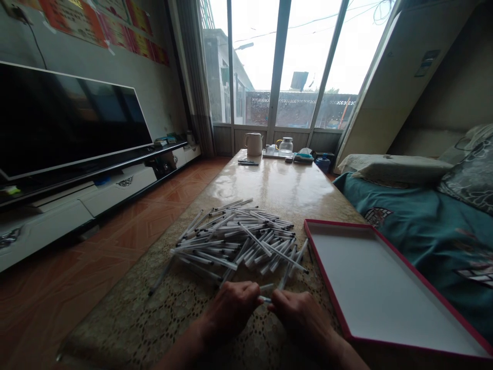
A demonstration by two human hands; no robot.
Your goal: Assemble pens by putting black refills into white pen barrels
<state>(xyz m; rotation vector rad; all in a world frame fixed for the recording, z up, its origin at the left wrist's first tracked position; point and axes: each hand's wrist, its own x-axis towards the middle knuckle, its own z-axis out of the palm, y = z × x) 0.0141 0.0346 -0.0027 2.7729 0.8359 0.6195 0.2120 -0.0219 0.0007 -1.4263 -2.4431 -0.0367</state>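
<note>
My left hand [236,303] and my right hand [298,311] are close together above the near part of the table, fingers curled in. A thin whitish pen [265,299] spans the small gap between them, with both hands gripping it. A second pale stick end shows just above it, beside my left fingers; whether it is held I cannot tell. Just beyond my hands lies a loose pile of pens [234,231], with whitish barrels and dark ends, pointing in many directions. My fingertips are mostly hidden behind the backs of my hands.
A shallow box lid [385,277] with a red rim and white inside lies at the right. A patterned cover lies over the long table [285,190]. At its far end stand a beige kettle [253,144] and a glass jug [285,147]. A teal-covered sofa [404,210] borders the right.
</note>
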